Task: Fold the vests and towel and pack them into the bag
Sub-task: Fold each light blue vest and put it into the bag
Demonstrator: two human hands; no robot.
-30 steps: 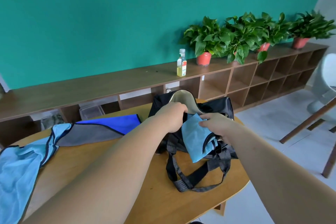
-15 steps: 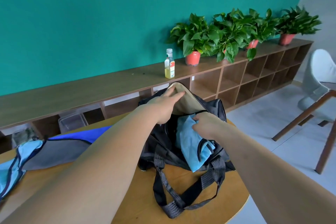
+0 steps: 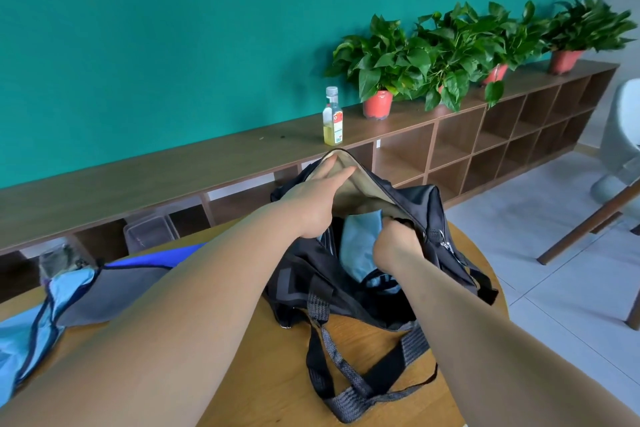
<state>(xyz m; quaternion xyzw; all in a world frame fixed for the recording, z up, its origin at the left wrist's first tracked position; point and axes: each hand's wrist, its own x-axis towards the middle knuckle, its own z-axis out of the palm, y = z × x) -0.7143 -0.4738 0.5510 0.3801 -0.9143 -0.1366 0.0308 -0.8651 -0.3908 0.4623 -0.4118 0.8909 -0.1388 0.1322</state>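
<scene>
Packing part-done: my left hand [image 3: 311,201] pinched black fabric bag [image 3: 420,201] open, right hand [image 3: 394,248] clutched light-blue cloth [image 3: 358,241]; nine-o'clock blue-grey vests [image 3: 93,291] lay unfolded.

Black bag [image 3: 420,208], light-blue vest [image 3: 360,246]

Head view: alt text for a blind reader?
A person's left hand holds open the flap of a black bag on a wooden table while the right hand grips a light-blue cloth inside it. Blue and grey fabric lies at left.
</scene>
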